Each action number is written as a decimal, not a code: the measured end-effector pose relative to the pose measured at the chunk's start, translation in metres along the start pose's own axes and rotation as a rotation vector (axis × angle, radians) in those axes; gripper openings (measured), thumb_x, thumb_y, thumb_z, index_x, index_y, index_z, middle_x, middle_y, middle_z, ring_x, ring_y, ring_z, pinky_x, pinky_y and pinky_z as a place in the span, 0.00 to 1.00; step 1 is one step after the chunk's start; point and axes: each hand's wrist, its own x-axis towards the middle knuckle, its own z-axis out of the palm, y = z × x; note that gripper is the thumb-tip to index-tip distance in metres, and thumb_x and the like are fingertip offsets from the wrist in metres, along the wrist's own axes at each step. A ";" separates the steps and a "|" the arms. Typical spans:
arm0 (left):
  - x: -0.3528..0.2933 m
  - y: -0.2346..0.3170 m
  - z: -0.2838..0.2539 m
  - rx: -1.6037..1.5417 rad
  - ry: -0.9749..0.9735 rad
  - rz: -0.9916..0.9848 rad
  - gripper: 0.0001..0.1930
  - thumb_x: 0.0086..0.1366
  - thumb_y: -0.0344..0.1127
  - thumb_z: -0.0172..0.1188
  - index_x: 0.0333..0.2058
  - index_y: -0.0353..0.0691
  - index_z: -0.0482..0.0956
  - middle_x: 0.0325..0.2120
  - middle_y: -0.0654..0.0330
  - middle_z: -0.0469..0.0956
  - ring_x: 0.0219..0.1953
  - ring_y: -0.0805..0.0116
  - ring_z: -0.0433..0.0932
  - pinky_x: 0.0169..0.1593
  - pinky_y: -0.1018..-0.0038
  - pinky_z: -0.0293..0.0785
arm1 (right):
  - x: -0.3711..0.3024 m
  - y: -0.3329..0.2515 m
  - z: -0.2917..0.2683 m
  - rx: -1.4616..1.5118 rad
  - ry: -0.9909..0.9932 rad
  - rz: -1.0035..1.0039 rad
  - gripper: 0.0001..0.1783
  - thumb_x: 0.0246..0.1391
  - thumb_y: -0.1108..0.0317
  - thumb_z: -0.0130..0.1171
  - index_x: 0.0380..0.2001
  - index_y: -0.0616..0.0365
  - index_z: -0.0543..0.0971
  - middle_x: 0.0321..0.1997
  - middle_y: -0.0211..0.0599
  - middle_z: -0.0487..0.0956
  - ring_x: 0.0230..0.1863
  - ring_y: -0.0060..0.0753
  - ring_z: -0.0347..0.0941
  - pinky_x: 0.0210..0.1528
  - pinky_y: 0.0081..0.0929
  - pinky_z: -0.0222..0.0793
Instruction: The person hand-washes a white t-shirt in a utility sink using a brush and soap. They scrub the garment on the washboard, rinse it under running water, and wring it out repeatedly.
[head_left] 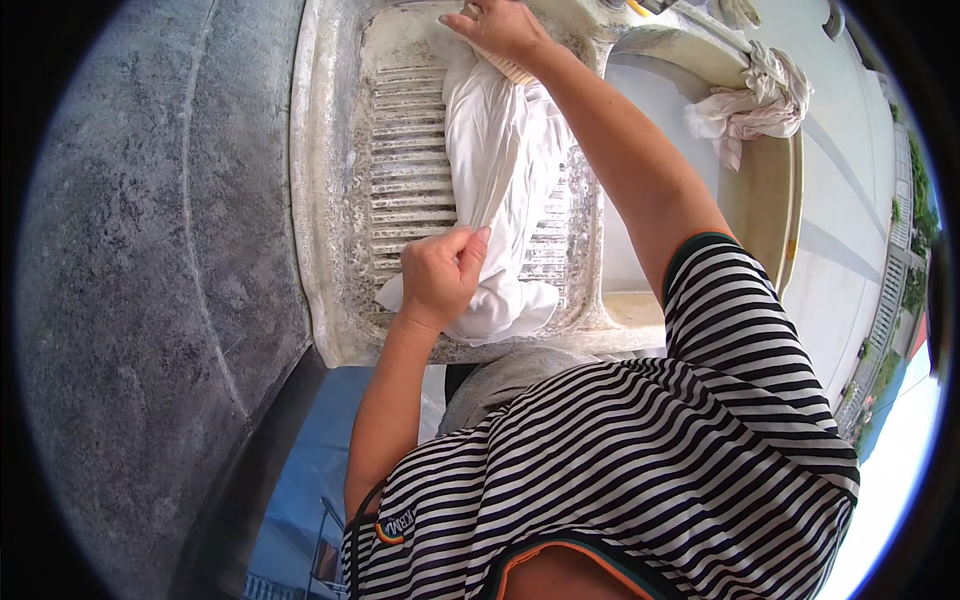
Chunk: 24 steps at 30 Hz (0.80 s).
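Note:
A wet white cloth garment [505, 190] lies stretched lengthwise over the ridged washboard [408, 190] of a worn stone-like sink. My left hand [440, 275] is closed on a fold near the garment's lower end, pulling a crease taut. At the far end, my right hand [505, 32] is bent over a beige scrub brush [508, 68], whose bristle-like edge presses on the fabric. The top of the picture cuts off part of that hand. Below my left hand the cloth bunches up near the front rim.
Right of the washboard is a deeper basin [625, 150] holding pale water. A bundle of pale pinkish wet cloth [765, 100] hangs over its far right rim. A dark grey wall or slab [130, 250] stands along the left side.

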 end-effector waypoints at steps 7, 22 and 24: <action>0.067 0.026 -0.088 0.200 0.382 0.117 0.20 0.69 0.35 0.62 0.18 0.37 0.69 0.11 0.57 0.62 0.13 0.69 0.58 0.20 0.70 0.58 | -0.101 -0.029 -0.093 0.164 -0.443 0.229 0.38 0.53 0.29 0.58 0.54 0.47 0.80 0.50 0.47 0.83 0.52 0.45 0.80 0.60 0.36 0.73; 0.052 0.050 -0.104 0.768 -0.003 -0.082 0.16 0.63 0.46 0.69 0.36 0.42 0.75 0.19 0.57 0.78 0.24 0.51 0.80 0.30 0.57 0.72 | -0.151 -0.085 -0.195 0.414 0.096 0.276 0.26 0.58 0.43 0.64 0.48 0.52 0.79 0.43 0.43 0.83 0.45 0.38 0.81 0.49 0.33 0.75; 0.035 0.029 -0.071 0.751 -0.149 -0.065 0.18 0.59 0.45 0.72 0.41 0.43 0.78 0.28 0.58 0.79 0.34 0.54 0.80 0.39 0.59 0.74 | -0.196 -0.067 -0.160 0.319 -0.081 0.269 0.27 0.54 0.46 0.67 0.47 0.57 0.80 0.40 0.49 0.84 0.43 0.49 0.83 0.49 0.38 0.77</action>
